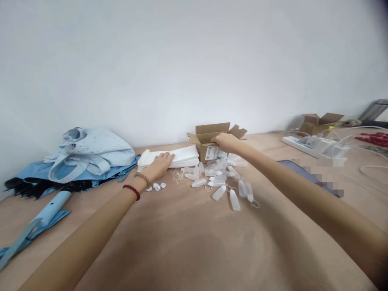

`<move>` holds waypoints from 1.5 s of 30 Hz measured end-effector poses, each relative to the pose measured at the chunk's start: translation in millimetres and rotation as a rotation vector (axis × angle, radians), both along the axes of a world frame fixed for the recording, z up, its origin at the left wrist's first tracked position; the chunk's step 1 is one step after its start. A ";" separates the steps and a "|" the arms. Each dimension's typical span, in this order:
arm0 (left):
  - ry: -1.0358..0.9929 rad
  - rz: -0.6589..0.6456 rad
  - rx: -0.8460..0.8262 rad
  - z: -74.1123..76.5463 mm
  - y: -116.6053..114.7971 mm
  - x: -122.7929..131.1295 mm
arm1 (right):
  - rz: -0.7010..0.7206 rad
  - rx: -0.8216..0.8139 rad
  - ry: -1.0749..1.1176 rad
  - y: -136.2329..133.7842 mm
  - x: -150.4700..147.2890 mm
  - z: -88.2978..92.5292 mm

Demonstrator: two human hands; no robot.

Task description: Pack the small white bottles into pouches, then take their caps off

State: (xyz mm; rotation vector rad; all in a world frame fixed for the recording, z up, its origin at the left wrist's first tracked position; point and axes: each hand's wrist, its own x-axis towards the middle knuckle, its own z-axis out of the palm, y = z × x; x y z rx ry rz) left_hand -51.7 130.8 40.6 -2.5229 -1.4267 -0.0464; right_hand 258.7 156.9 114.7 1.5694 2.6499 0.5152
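My left hand (160, 165) rests with fingers stretched over a stack of folded white sheets or bags (186, 154); whether they are paper or cloth I cannot tell. At the front rim of an open cardboard box (201, 152), my right hand (227, 142) has its fingers closed on the edge, the fingertips partly hidden. A white printed label (212, 152) shows on the box's front. Below it lie several small translucent plastic pouches or bottles (218, 192), some with white string loops (255, 204). A few small white caps (157, 186) sit near my left wrist.
To the left, a pale blue cloth bag (91, 151) lies on a blue umbrella (54, 206). On the right are a power strip (315, 147) with cables, a dark flat device (303, 171), another open cardboard box (321, 123) and red items (374, 138). A white wall (194, 64) stands behind.
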 end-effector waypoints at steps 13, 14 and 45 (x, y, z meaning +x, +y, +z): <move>-0.167 0.000 0.019 14.1 -26.2 1.8 | 0.026 0.191 0.153 -40.1 -1.2 1.7; -0.194 0.002 0.035 14.4 -32.2 4.6 | 0.054 0.251 0.206 -48.2 -3.9 -2.5; 0.048 0.085 -0.051 8.0 0.6 -26.4 | 0.197 -0.064 0.023 -9.6 -105.5 -59.7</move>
